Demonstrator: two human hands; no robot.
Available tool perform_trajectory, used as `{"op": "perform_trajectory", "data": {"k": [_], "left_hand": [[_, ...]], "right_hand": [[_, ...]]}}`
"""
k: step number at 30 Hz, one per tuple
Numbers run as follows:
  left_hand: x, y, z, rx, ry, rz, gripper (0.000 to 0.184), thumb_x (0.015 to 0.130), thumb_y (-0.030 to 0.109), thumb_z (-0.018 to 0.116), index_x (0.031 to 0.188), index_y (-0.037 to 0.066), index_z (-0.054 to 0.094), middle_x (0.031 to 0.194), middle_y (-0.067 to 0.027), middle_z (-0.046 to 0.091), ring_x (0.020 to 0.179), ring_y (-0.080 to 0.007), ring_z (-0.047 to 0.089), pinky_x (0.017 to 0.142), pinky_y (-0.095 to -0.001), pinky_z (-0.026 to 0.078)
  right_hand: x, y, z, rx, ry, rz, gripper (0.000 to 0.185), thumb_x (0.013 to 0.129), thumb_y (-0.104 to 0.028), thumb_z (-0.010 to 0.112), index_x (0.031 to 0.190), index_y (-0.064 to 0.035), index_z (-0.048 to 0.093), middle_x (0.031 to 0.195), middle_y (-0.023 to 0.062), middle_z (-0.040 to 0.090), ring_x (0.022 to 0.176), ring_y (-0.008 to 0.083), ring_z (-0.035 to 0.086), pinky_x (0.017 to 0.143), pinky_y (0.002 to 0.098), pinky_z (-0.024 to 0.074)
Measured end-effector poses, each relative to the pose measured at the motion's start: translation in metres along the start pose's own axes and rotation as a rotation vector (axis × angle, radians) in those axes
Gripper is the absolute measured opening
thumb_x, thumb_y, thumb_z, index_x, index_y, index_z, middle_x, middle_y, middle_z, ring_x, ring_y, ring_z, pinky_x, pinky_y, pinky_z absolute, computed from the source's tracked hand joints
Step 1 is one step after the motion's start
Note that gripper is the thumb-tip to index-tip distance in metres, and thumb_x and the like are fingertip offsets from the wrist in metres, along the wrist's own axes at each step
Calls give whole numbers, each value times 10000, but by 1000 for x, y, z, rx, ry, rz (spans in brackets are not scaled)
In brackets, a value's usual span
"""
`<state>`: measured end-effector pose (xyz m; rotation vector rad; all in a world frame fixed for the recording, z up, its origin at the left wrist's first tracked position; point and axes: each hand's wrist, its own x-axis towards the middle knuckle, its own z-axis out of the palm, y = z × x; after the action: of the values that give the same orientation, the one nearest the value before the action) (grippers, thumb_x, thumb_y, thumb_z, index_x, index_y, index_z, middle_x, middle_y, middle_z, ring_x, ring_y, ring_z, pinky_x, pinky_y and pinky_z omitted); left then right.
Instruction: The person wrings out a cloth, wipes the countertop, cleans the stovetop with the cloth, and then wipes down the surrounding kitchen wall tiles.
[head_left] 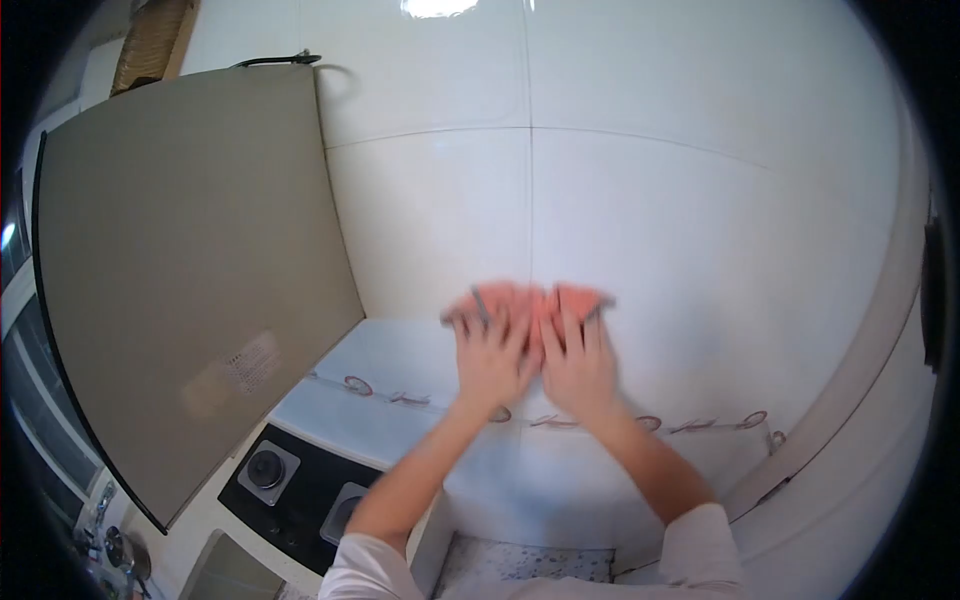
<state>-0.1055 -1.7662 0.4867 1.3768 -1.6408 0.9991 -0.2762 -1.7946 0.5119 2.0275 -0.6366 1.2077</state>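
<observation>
An orange-pink cleaning cloth [515, 297] with grey edging lies against the white tiled wall [430, 220]. My left hand [488, 358] presses on the cloth's left part, fingers pointing up the wall. Beside it, my right hand [580, 368] presses on the right part, its fingers stretched over the fabric. The two hands are close together at the thumbs. Some of the cloth is hidden under the fingers, and its edges look slightly blurred.
A large grey-brown panel [190, 270] stands at the left. Below it is a black cooktop [300, 500] with knobs, set in a pale counter. A patterned border strip [410, 399] runs along the lower wall. A door frame [850, 400] rises at the right.
</observation>
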Motion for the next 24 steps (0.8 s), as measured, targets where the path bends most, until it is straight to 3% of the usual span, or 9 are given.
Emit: {"op": "perform_trajectory", "data": {"k": [7, 9, 10, 11, 13, 16, 17, 20, 24], "left_hand": [[264, -114, -89, 274, 591, 3, 497, 1016, 342, 525, 1468, 143, 587, 1541, -186, 508, 1292, -421, 540, 1093, -562, 397], [324, -142, -108, 155, 640, -1, 486, 981, 347, 552, 1421, 156, 630, 1496, -178, 545, 1318, -412, 516, 1075, -612, 375], [344, -161, -119, 231, 605, 50, 495, 1036, 369, 485, 1472, 161, 591, 1532, -193, 516, 1244, -436, 574, 1068, -546, 444], [355, -152, -136, 228, 414, -111, 584, 1098, 470, 335, 1583, 166, 445, 1653, -192, 356, 1493, -419, 360, 1215, -623, 247], [359, -142, -151, 205, 325, -192, 567, 1109, 431, 311, 1606, 171, 400, 1664, -189, 332, 1512, -414, 327, 1223, -602, 256], [340, -135, -137, 189, 319, -176, 563, 1112, 422, 298, 1612, 180, 391, 1677, -189, 304, 1532, -415, 287, 1236, -591, 247], [328, -134, -122, 166, 486, -70, 524, 1044, 367, 429, 1517, 156, 507, 1584, -177, 426, 1428, -407, 397, 1154, -595, 309], [239, -100, -72, 93, 647, 92, 476, 972, 268, 566, 1408, 84, 618, 1485, -155, 550, 1332, -393, 494, 1075, -585, 361], [52, -32, -22, -57, 208, -15, 518, 979, 201, 537, 1460, 9, 561, 1532, -216, 493, 1399, -500, 412, 1182, -655, 244]], "right_hand": [[289, 33, 4, -140, 599, -140, 465, 908, -194, 599, 1323, 13, 635, 1426, 238, 563, 1270, 471, 522, 1125, 552, 424], [359, 40, -2, -200, 629, -130, 459, 907, -203, 598, 1296, 38, 639, 1410, 253, 573, 1258, 457, 529, 1130, 543, 415], [386, 38, -17, -236, 475, -50, 470, 990, -245, 529, 1365, 33, 586, 1488, 262, 502, 1358, 442, 463, 1192, 524, 343], [403, 35, -34, -267, 320, 35, 485, 1073, -288, 461, 1434, 28, 532, 1565, 271, 432, 1459, 426, 396, 1254, 505, 271], [414, 33, -49, -254, 272, 46, 475, 1078, -269, 455, 1442, 29, 520, 1569, 276, 423, 1475, 419, 378, 1263, 503, 260], [390, 32, -38, -262, 236, 37, 460, 1082, -246, 447, 1451, 23, 508, 1572, 277, 417, 1497, 411, 348, 1276, 499, 240], [375, 33, -31, -273, 243, 25, 456, 1084, -239, 444, 1453, 20, 505, 1573, 276, 415, 1504, 409, 338, 1281, 498, 232], [278, 33, 9, -139, 489, -189, 492, 907, -211, 573, 1292, 93, 616, 1389, 290, 566, 1221, 444, 550, 1120, 526, 429], [83, -13, 18, -2, 162, -118, 503, 870, -170, 608, 1297, 95, 617, 1362, 272, 591, 1198, 434, 605, 1082, 520, 481]]}}
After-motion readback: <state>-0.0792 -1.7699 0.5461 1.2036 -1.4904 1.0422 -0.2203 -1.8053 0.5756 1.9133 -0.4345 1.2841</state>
